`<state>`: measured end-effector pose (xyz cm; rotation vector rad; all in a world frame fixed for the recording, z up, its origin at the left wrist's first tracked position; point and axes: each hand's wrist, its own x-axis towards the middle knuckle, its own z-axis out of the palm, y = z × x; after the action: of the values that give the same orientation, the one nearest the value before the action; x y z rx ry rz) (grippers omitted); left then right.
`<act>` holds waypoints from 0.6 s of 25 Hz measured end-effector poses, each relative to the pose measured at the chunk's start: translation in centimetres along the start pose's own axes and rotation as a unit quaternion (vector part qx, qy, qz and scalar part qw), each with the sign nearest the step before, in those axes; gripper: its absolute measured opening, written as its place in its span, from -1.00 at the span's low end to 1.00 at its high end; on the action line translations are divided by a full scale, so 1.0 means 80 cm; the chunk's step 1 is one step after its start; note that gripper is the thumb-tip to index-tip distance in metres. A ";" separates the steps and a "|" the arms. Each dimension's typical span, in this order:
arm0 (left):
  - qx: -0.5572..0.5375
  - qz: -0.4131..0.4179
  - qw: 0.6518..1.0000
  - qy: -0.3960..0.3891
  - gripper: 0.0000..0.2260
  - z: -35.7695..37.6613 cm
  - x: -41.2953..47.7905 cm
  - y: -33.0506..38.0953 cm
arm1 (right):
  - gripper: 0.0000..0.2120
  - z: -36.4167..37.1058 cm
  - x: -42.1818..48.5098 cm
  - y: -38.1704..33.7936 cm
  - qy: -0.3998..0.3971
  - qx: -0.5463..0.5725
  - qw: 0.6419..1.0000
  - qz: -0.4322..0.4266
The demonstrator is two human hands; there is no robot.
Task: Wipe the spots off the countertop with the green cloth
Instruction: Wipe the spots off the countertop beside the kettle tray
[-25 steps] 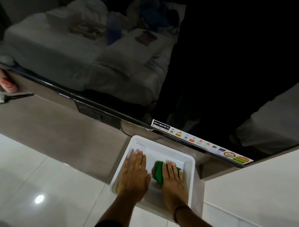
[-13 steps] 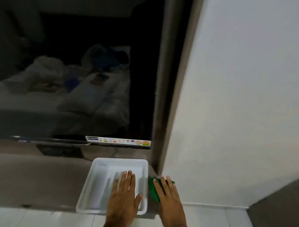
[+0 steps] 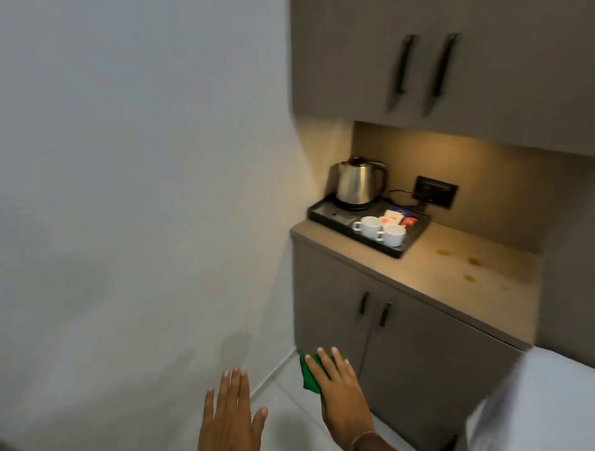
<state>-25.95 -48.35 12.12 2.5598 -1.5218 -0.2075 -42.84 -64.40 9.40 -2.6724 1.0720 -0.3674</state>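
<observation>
Wiping not yet begun. Right hand (image 3: 334,390) extended flat, fingers straight, small green cloth (image 3: 310,374) held beneath the fingers, low in front of the grey cabinet doors (image 3: 379,327). Left hand (image 3: 229,422) open and empty, fingers spread, just left of the right. Beige countertop (image 3: 462,272) up and to the right, well apart from both hands. Three orange-brown spots (image 3: 474,261) untouched beside the black tray (image 3: 323,214) carrying a steel kettle (image 3: 355,183) and white cups (image 3: 380,230). Remaining: approach, apply cloth, wipe all spots.

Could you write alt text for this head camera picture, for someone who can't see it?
The right hand holds a green cloth; the left hand is open and empty. Ahead, a countertop bears orange spots beside a tray with kettle and two cups.
</observation>
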 end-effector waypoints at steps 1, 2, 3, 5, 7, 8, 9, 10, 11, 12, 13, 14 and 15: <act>0.000 0.033 0.999 -0.004 -0.14 0.005 0.027 0.034 | -0.14 -0.017 -0.001 0.038 0.022 -0.010 0.999 0.028; 0.005 0.069 0.998 -0.009 -0.15 0.010 0.054 0.067 | -0.11 -0.032 -0.002 0.075 0.042 -0.023 0.997 0.055; 0.015 0.104 0.994 -0.019 -0.15 0.015 0.080 0.099 | -0.08 -0.044 -0.003 0.110 0.063 -0.036 0.994 0.082; 0.032 0.173 0.984 -0.022 -0.15 0.031 0.131 0.157 | -0.06 -0.071 -0.005 0.174 0.092 -0.064 0.984 0.140; 0.027 0.232 0.972 0.007 -0.14 0.049 0.188 0.214 | -0.07 -0.097 -0.002 0.232 0.110 -0.066 0.972 0.195; 0.019 0.262 0.965 0.025 -0.13 0.060 0.220 0.243 | -0.06 -0.112 0.002 0.261 0.120 -0.064 0.965 0.226; 0.012 0.292 0.956 0.034 -0.14 0.069 0.253 0.273 | -0.06 -0.126 0.007 0.287 0.130 -0.064 0.956 0.253; 0.005 0.314 0.949 0.026 -0.17 0.076 0.285 0.302 | -0.07 -0.138 0.013 0.310 0.139 -0.066 0.948 0.278; 0.003 0.328 0.945 0.005 -0.21 0.081 0.316 0.331 | -0.10 -0.147 0.019 0.330 0.147 -0.065 0.940 0.302; 0.003 0.340 0.940 -0.016 -0.24 0.085 0.346 0.359 | -0.14 -0.156 0.026 0.349 0.149 -0.061 0.932 0.324; -0.001 0.355 0.935 -0.021 -0.26 0.087 0.371 0.385 | -0.18 -0.163 0.033 0.365 0.147 -0.055 0.926 0.343; -0.007 0.368 0.929 -0.020 -0.27 0.088 0.393 0.408 | -0.22 -0.170 0.040 0.379 0.143 -0.052 0.922 0.355; -0.010 0.381 0.924 -0.023 -0.28 0.088 0.419 0.431 | -0.26 -0.175 0.051 0.396 0.135 -0.056 0.918 0.368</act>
<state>-41.07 -94.51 10.96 1.7596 -2.3609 -0.1739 -64.72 -91.31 13.32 -2.1072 2.1136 -0.5310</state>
